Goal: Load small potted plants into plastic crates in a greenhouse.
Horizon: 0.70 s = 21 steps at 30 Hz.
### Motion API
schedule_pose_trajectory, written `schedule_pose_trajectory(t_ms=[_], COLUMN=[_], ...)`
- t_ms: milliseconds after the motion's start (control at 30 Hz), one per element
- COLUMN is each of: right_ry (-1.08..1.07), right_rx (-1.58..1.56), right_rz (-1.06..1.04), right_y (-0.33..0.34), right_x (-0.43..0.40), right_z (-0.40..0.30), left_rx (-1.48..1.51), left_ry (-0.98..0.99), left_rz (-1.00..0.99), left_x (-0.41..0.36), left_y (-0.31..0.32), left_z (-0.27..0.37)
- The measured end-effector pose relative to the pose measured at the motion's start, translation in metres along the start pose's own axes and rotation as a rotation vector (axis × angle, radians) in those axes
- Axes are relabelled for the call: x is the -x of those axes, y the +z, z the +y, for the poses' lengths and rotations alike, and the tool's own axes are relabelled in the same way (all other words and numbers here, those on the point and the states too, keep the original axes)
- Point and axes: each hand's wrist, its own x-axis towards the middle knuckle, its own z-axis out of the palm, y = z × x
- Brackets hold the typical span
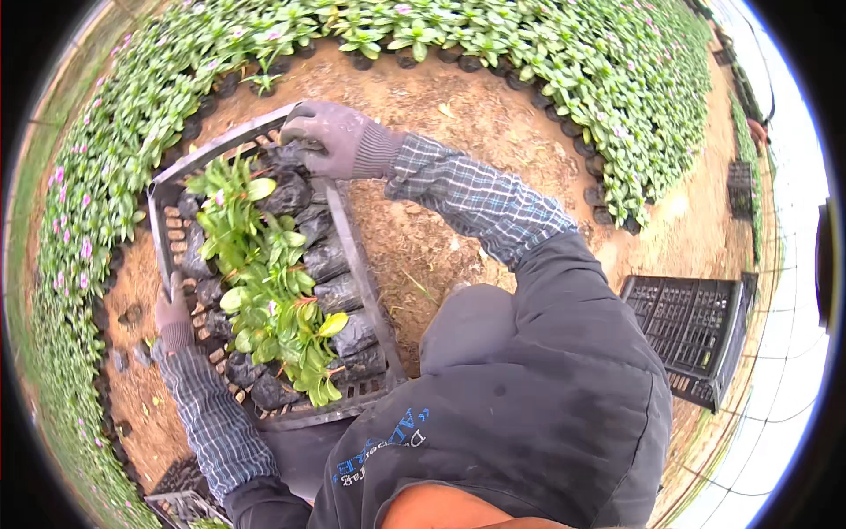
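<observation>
A black plastic crate (353, 258) lies before me, holding several black-bagged seedlings (330, 261) laid on their sides, with their green leaves (264, 278) towards the middle. My right hand (330, 140), in a grey-purple knit glove, is at the crate's far corner, its fingers curled on a black plant bag (284, 155) and close to the rim. My left hand (173, 311), gloved alike, grips the crate's left side wall; part of its fingers is hidden behind the rim.
Dense rows of potted flowering plants (628, 86) curve around the bare soil (410, 99). An overturned black crate (684, 324) lies at the right, another crate (182, 506) at lower left. Wire mesh (780, 357) runs along the right edge.
</observation>
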Motion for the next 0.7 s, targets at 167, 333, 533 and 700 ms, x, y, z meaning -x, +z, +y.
schedule_pose_trajectory(t_ms=[167, 333, 533, 700], right_ry=[0.966, 1.516, 1.741, 1.413], right_rx=[0.173, 0.656, 0.736, 0.858], right_rz=[0.168, 0.168, -0.060, 0.402], right_y=[-0.066, -0.151, -0.199, -0.180], right_x=[0.156, 0.299, 0.382, 0.427], right_z=[0.091, 0.186, 0.310, 0.362], left_rx=[0.063, -0.066, -0.435, -0.442], left_ry=[0.014, -0.077, -0.111, -0.002], left_rz=[0.067, 0.031, 0.212, 0.156], left_x=[-0.008, -0.006, 0.000, -0.001], left_y=[0.000, -0.003, 0.001, 0.000], left_z=[-0.016, -0.008, 0.001, 0.005])
